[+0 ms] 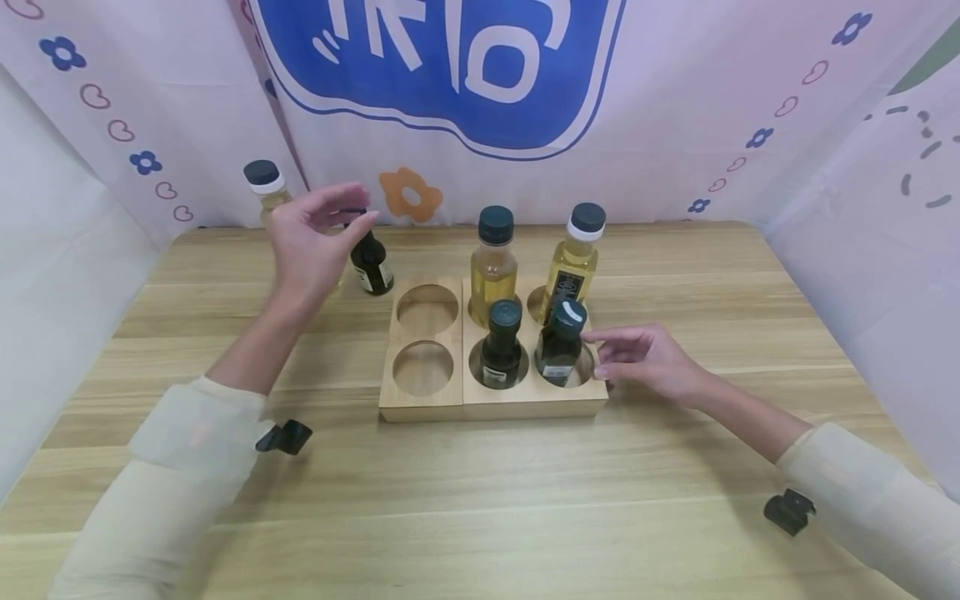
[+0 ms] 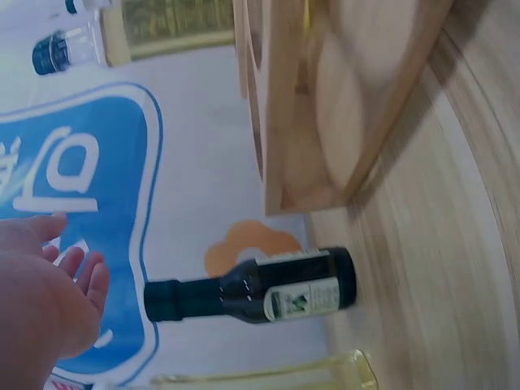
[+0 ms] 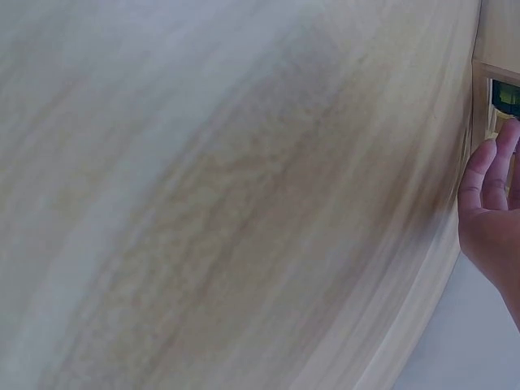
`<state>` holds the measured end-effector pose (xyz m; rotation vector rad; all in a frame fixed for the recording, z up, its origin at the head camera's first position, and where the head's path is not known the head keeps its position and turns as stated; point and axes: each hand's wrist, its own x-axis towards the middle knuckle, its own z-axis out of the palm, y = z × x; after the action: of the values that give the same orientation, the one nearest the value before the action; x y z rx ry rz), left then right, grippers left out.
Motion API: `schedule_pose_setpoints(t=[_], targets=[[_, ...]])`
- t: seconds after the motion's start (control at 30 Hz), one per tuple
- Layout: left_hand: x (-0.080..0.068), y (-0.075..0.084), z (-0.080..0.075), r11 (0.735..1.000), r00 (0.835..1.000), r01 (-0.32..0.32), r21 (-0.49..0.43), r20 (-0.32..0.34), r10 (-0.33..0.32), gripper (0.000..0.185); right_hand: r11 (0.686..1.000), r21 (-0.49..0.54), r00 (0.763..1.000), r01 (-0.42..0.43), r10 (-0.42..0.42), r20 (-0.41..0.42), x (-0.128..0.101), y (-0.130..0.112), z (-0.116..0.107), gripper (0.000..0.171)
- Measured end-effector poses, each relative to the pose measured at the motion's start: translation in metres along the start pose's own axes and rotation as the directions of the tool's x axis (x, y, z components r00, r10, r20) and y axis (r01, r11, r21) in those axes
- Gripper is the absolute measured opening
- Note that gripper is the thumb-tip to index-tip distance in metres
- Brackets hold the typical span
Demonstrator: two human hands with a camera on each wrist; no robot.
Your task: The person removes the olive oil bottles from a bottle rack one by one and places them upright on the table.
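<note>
Sleeves frame a wooden table [image 1: 675, 500]. Right hand [image 1: 648, 362] rests beside the rack [image 1: 495, 404], fingers loosely extended, holding nothing, forefinger just short of a dark bottle [image 1: 561, 343] seated in its front-right hole. Farther back, left hand [image 1: 311, 242] hovers open-fingered, empty, near a small dark bottle [image 1: 371, 262] standing left of the rack.
</note>
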<state>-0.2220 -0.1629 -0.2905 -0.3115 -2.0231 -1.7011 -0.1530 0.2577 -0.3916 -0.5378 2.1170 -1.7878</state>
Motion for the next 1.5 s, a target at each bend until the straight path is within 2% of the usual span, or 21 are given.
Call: schedule_pose_setpoints(t=[0.13,0.27,0.43,0.63,0.83,1.03,1.33,1.5], targets=[[-0.008,0.007,0.007,0.997,0.997,-0.046,-0.065,0.057,0.050,0.027,1.000,-0.004,1.000,-0.008,0.008,-0.001,0.000,0.001,0.000,0.050],[-0.017,0.010,0.013,0.996,0.987,-0.076,-0.051,0.135,0.082,0.024,1.000,-0.002,1.000,-0.010,0.010,-0.001,0.000,0.001,0.000,0.049],[-0.027,0.015,0.020,0.996,0.971,-0.081,-0.025,0.222,0.085,0.023,1.000,-0.008,1.000,-0.014,0.014,-0.007,0.000,0.000,0.000,0.049],[-0.040,0.018,0.030,0.999,0.952,-0.041,-0.029,0.303,0.048,0.021,0.999,-0.027,0.999,-0.040,0.039,-0.025,0.001,-0.001,0.002,0.049],[-0.052,0.021,0.040,1.000,0.921,0.010,0.002,0.388,-0.010,0.016,0.999,-0.028,0.999,-0.045,0.044,-0.029,0.001,-0.001,0.002,0.049],[-0.059,0.023,0.048,0.995,0.884,0.094,-0.018,0.461,-0.075,0.017,0.999,-0.034,0.999,-0.039,0.038,-0.029,0.001,-0.001,0.001,0.048],[-0.067,0.026,0.058,0.993,0.825,0.115,0.022,0.554,-0.108,0.022,1.000,-0.006,1.000,-0.018,0.018,-0.013,0.001,0.001,0.000,0.049],[-0.069,0.028,0.062,0.992,0.806,0.120,0.028,0.581,-0.114,0.026,1.000,0.011,1.000,-0.009,0.009,-0.005,0.001,0.004,-0.001,0.048]])
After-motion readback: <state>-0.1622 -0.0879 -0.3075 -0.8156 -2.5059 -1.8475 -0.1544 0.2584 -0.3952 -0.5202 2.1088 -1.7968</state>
